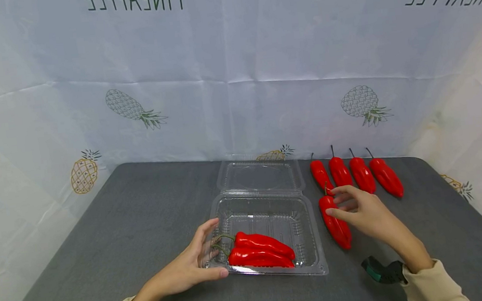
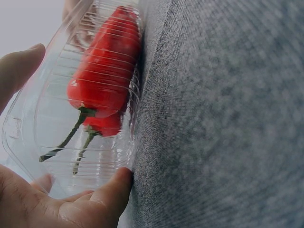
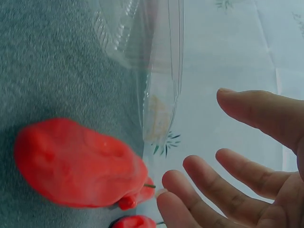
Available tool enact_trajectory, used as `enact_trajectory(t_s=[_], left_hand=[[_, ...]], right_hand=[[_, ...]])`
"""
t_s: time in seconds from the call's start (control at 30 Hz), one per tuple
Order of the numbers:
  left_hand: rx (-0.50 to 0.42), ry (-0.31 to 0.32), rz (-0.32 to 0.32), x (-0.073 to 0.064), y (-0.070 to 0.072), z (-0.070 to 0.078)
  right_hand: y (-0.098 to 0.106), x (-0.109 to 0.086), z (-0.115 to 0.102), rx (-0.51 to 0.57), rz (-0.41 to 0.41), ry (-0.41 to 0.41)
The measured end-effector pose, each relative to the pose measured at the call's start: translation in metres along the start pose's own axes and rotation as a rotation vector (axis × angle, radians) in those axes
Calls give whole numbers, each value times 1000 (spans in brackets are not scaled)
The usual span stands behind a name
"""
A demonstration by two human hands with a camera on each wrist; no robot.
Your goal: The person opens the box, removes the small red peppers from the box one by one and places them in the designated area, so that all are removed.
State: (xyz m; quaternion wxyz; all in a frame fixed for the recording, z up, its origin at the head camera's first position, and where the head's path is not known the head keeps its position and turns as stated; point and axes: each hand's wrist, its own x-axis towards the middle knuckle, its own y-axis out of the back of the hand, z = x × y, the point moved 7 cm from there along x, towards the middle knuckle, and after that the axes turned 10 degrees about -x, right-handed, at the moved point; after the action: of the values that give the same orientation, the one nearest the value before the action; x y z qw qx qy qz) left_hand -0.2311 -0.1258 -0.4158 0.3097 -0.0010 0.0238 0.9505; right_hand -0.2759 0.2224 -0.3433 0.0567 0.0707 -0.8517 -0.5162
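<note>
Two red peppers (image 1: 261,252) with green stems lie side by side in the front of an open clear plastic clamshell container (image 1: 315,240). My left hand (image 1: 187,267) is at its front left corner, fingers along the left wall and thumb by the front edge. In the left wrist view, fingertips (image 2: 121,183) touch the wall near the table. Right of the container, my right hand (image 1: 369,215) hovers with spread fingers over another red pepper (image 1: 335,224). The right wrist view shows that pepper (image 3: 80,164) on the table, with nothing between the thumb and fingers.
Several more red peppers (image 1: 361,175) lie in a row at the back right, stems pointing away. The container's lid (image 1: 261,175) is folded back towards the rear table edge. A white cloth (image 1: 229,117) with pineapple prints hangs behind the grey table (image 1: 150,207).
</note>
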Motion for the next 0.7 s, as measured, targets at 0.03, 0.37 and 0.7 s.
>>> enact_trajectory(t_s=[0.03,0.37,0.7], left_hand=[[-1,-1,0,0,0,0],[-7,-3,-8,0,0,0],[-12,-5,-8,0,0,-1]], right_hand=[[0,0,-1,0,0,4],[-3,-2,-16,47,46,62],[-8,-3,-31,69,67,157]])
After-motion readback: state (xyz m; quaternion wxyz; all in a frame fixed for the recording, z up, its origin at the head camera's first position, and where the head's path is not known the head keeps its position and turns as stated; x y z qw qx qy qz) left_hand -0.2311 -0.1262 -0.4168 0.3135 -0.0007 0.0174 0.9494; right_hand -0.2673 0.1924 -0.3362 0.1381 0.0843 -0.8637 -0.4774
